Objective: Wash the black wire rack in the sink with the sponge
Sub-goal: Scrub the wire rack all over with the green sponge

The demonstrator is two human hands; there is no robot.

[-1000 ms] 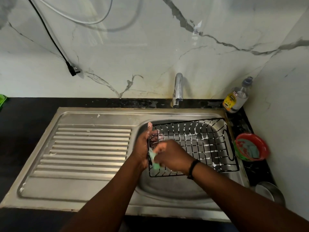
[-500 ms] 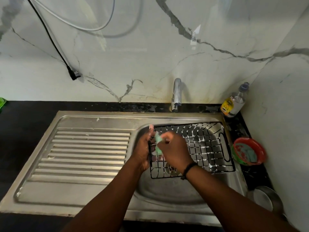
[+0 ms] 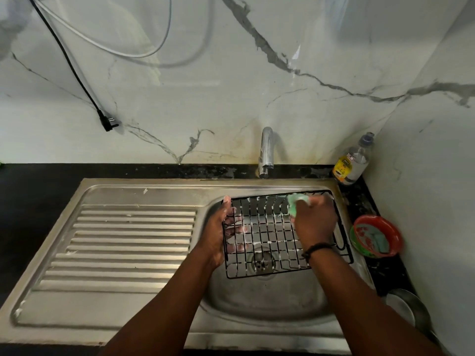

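Right over the round bowl of the sink (image 3: 257,307) sits the black wire rack (image 3: 272,235). Its long side runs left to right, from one hand to the other. It is tipped a little, with the far edge up near the back of the sink and the near edge lower, over the drain (image 3: 262,263). White soap foam clings to many of its wires.

The left hand (image 3: 221,232) holds the rack's left end. Its thumb lies on the outside and its fingers curl in through the wires. The right hand (image 3: 314,222) grips the green sponge (image 3: 295,204) and presses it against the far edge of the rack, toward the right corner. A dark band (image 3: 317,249) goes round the right wrist.

Left of the bowl, the steel draining board (image 3: 128,242) has long ridges in it. Behind the rack, a shiny tap (image 3: 266,152) stands at the back of the sink. A dark counter (image 3: 33,199) goes round the sink. At the back right corner stands a clear bottle (image 3: 353,163) with a yellow label. Nearer, beside the rack's right end, is a red and green bowl (image 3: 376,236) with something pale green in it. A steel dish (image 3: 408,309) sits nearer still. The wall is white marble with grey veins. A black plug (image 3: 109,123) hangs on its cord against the wall, and a white cable (image 3: 133,52) loops above.
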